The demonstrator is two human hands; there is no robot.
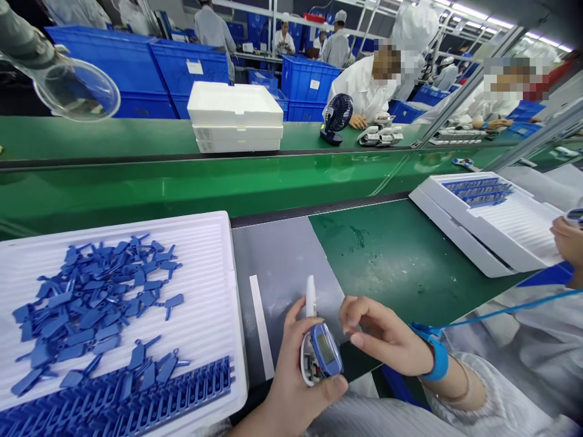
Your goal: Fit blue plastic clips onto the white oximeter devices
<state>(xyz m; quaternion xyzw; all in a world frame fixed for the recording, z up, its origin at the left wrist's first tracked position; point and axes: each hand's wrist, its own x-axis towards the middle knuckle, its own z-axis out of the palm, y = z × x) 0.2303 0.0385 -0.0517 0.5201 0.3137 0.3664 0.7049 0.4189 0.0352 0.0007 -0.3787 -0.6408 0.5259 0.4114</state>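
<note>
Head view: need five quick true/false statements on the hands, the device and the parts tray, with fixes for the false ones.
1. The left hand holds a blue-and-white device. True.
2. A blue band is around the wrist of the right hand. True.
3. The right hand also grips the device. False: it is beside the device, apart from it.
4. Many blue parts lie in a loose heap in the white tray. True.
5. None of the blue parts are set in rows. False: some are lined up in rows along the near side of the tray.
</note>
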